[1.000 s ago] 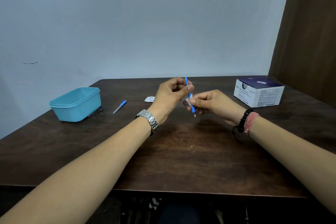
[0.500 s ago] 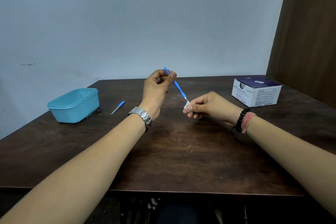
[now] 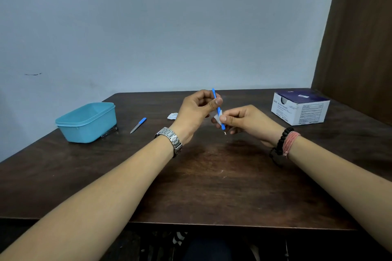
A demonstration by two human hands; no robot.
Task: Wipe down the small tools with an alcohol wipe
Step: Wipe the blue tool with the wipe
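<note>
Blue tool (image 3: 218, 108) is held above the counter (image 3: 212, 176), left hand (image 3: 197, 112) pinching its upper handle, right hand (image 3: 244, 121) pinching the wipe (image 3: 217, 117) around it. Pointy tip could probably tear the wipe or poke a finger.

blue tool (image 3: 218, 109) near-upright, white wipe (image 3: 217, 117) around it

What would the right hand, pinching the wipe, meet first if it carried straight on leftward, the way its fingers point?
Probably the left hand, close beside the right hand, which pinches the alcohol wipe round the blue tool; depth is unclear.
</note>
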